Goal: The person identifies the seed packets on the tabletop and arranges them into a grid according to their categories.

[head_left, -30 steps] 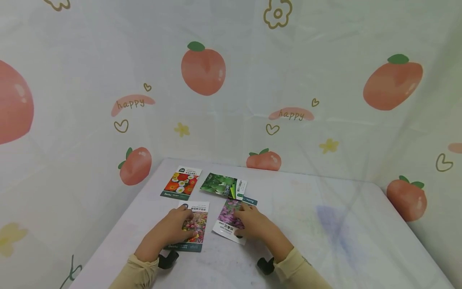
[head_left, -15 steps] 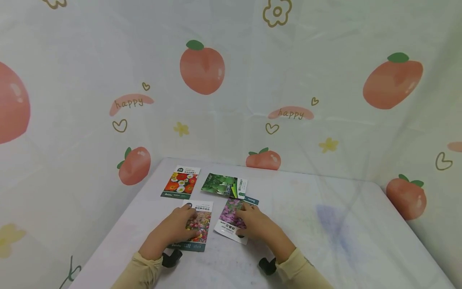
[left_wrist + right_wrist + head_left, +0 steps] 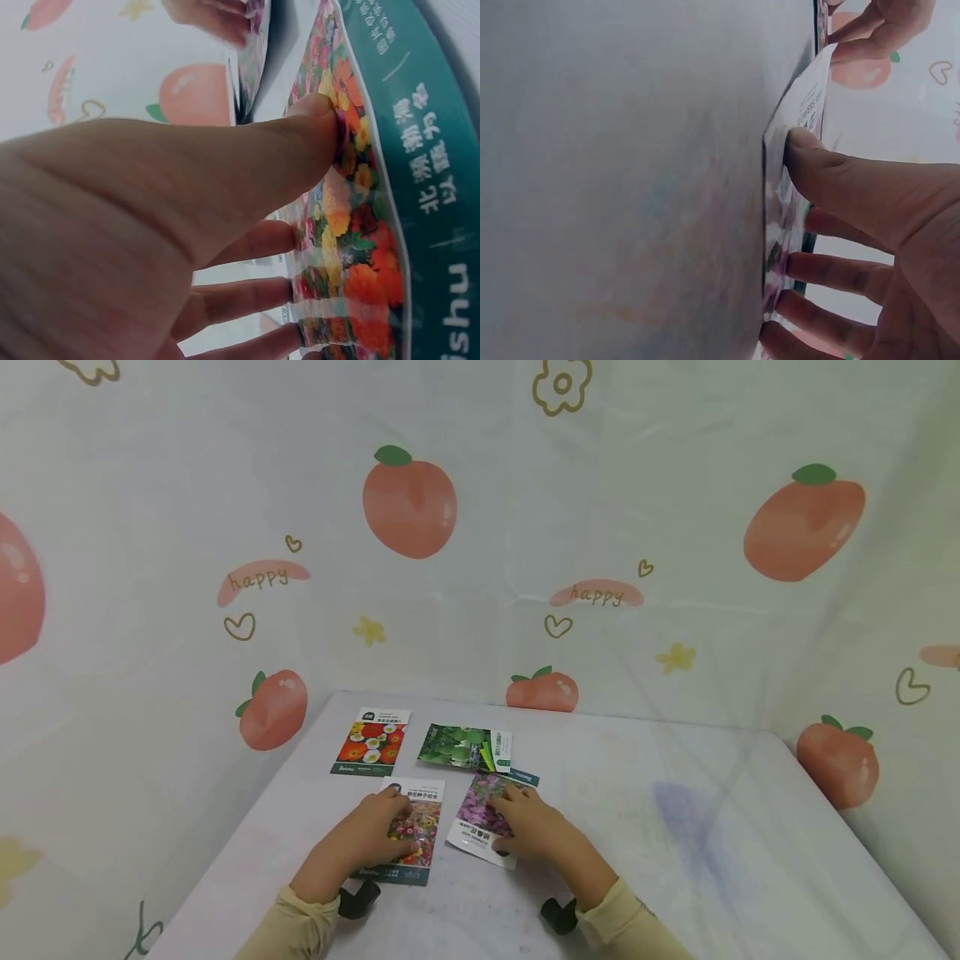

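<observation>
My left hand (image 3: 363, 835) rests its spread fingertips and thumb on a seed packet with mixed bright flowers (image 3: 427, 827) and a dark green bottom band. In the left wrist view, the thumb (image 3: 311, 124) presses on the flower picture. My right hand (image 3: 542, 829) touches a purple-flower seed packet (image 3: 472, 810), which lies with its printing upside down. Seen from the right wrist, the fingers are spread along that packet, and one white corner (image 3: 821, 71) lifts off the table. The two packets lie side by side, a narrow gap between them.
Behind them lie a red-and-white flower seed packet (image 3: 371, 745) and a green-leaf seed packet (image 3: 459, 747) turned sideways, overlapping the purple one's far end. A white cloth (image 3: 622, 860) covers the table. A printed peach curtain (image 3: 480, 635) stands behind.
My left hand has slid the mixed-flower packet slightly right, closing toward the purple one. The right hand stays on its packet with little movement. The head view has shifted a little.
</observation>
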The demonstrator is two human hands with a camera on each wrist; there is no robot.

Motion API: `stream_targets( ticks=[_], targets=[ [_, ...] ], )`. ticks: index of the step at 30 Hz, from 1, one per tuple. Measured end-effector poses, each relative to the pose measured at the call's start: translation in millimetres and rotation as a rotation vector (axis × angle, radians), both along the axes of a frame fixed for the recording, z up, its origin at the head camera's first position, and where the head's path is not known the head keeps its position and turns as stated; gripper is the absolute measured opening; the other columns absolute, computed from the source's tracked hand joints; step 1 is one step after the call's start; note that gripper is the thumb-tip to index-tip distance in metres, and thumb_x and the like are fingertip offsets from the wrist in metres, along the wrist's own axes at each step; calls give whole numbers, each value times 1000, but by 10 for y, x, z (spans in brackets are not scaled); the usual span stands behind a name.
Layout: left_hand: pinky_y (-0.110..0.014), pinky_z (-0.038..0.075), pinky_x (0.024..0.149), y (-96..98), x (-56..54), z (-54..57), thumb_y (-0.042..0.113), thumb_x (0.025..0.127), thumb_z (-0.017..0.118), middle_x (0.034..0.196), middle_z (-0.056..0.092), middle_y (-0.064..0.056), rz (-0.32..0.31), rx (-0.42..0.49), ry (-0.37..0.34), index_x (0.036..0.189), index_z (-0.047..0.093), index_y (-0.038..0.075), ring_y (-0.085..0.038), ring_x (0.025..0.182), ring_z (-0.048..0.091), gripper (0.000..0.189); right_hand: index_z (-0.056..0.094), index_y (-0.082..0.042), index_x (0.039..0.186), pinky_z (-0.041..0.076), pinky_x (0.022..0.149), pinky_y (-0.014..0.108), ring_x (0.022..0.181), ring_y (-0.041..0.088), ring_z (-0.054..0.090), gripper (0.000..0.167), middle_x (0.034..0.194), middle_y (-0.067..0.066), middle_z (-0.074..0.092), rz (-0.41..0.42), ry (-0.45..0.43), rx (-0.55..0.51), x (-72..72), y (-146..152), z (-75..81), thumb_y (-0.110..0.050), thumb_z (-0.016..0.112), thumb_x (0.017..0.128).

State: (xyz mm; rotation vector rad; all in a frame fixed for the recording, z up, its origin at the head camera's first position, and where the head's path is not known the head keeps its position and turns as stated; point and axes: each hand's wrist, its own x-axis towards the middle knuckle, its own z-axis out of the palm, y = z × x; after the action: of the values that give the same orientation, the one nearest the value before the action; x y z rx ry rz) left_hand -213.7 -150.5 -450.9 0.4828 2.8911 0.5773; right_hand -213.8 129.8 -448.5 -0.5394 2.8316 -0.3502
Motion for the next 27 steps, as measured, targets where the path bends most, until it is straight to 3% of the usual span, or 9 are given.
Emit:
stream_targets(
  ticks=[7,13,20,27],
  targets=[
    [-58,48,115,35,-9,-35,31,85,91,139,63,-18,-26,47,-2,127,73,1,-36,130,61,55,61,-22,152,55,108,57,141,32,50,67,154,8,53,-16,-5,40,1,15,23,-42,83,92],
    [-56,51,112,92,-1,-63,28,87,89,136,67,-18,-72,58,37,126,72,-1,-37,127,64,52,64,-8,147,51,114,51,139,31,48,68,146,11,54,14,8,23,5,47,19,-36,87,90],
    [-55,54,108,138,8,-71,25,88,88,134,68,-15,-102,49,48,131,72,4,-32,123,66,50,57,-5,152,40,124,56,158,38,36,71,168,16,40,-1,-46,-27,43,59,46,-32,85,92],
    [-57,50,114,182,11,-22,27,91,86,143,64,-18,-80,16,-5,135,72,6,-36,133,62,51,59,-6,151,38,126,54,158,35,38,69,168,15,44,-8,-64,-6,42,58,56,-31,84,93]
  ],
)
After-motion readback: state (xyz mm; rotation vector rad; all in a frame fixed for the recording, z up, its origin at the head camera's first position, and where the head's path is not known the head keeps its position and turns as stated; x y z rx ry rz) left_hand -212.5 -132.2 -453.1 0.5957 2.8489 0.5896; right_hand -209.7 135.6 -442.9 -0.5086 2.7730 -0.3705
